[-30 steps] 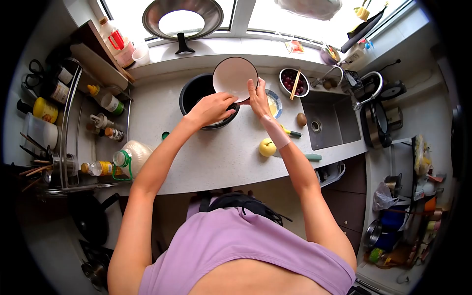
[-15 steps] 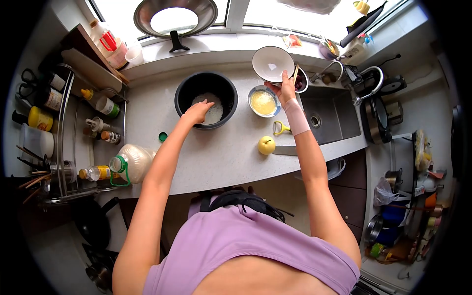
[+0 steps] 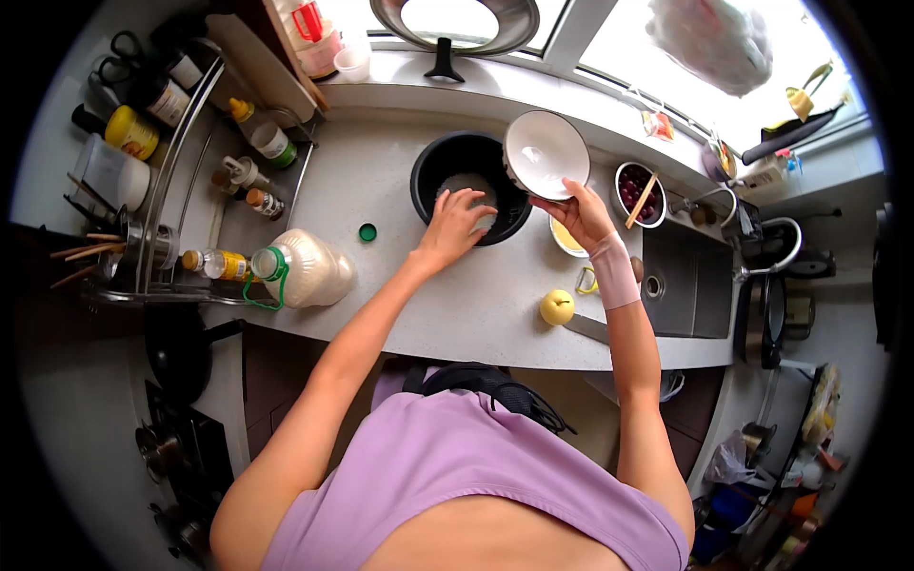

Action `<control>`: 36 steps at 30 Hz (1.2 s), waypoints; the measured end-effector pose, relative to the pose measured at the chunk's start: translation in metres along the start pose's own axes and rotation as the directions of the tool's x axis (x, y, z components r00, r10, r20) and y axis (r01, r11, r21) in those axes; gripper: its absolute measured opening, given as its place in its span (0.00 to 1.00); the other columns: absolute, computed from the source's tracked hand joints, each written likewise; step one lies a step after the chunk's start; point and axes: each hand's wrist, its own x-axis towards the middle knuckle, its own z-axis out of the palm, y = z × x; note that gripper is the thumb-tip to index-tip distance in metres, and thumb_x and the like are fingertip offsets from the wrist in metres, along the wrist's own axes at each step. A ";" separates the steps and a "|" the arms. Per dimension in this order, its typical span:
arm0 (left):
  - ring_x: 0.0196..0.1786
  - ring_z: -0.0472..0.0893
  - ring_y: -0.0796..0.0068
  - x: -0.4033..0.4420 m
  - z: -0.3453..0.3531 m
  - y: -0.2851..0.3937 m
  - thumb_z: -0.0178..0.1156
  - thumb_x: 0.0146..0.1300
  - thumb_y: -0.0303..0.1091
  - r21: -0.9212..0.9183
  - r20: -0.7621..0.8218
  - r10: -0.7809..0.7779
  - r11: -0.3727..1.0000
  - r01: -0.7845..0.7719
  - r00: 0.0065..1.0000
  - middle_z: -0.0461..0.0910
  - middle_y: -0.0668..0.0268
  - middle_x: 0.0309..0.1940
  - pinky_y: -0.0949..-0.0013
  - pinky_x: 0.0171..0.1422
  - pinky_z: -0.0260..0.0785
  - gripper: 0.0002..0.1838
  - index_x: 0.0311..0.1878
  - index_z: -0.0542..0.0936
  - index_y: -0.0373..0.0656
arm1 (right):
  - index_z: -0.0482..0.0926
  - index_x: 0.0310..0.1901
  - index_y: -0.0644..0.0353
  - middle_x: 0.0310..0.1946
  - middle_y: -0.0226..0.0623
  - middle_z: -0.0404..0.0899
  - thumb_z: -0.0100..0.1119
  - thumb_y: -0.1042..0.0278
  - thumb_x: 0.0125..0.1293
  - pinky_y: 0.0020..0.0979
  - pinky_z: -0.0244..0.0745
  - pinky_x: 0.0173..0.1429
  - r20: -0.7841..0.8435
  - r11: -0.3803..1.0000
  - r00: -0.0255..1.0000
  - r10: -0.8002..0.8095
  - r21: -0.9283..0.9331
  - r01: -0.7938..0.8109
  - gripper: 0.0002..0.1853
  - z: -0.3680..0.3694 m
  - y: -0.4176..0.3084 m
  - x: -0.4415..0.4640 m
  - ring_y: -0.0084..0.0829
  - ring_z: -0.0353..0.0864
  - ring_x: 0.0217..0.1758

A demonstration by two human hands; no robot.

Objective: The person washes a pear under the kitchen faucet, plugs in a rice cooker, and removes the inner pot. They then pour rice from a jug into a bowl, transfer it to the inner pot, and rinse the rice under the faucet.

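My right hand [image 3: 584,215] grips a white bowl [image 3: 546,150] by its near rim, tilted so the pale inside faces me; nothing shows in it. The bowl overlaps the right rim of a black inner pot [image 3: 430,175]. White rice-like grains [image 3: 484,196] lie at the pot's bottom. My left hand [image 3: 452,230] is over the pot's near side with its fingers apart, holding nothing. Below my right hand, a bowl of yellow mixture [image 3: 564,238] is partly hidden. A yellow-green peeler [image 3: 587,280] and a round yellow pear [image 3: 557,306] lie nearby.
A big plastic jug [image 3: 312,270] stands left, with a green cap [image 3: 367,232] on the counter. The sink [image 3: 700,285] is at right; a bowl of dark fruit [image 3: 630,183] with chopsticks sits behind it. A metal lid [image 3: 455,29] leans at the window.
The view has shifted left. My left hand has lifted out of the pot and spread its fingers. My right hand has brought the white bowl over to the pot's rim.
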 end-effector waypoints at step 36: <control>0.63 0.64 0.65 -0.265 -0.094 -0.106 0.77 0.40 0.29 -0.657 -0.220 -0.698 0.622 0.426 0.681 0.60 0.58 0.62 0.62 0.66 0.61 0.54 0.68 0.51 0.41 | 0.41 0.70 0.47 0.65 0.56 0.50 0.65 0.42 0.55 0.48 0.70 0.63 -0.160 0.868 0.924 0.347 0.428 -0.251 0.51 0.045 0.200 -0.014 0.51 0.64 0.65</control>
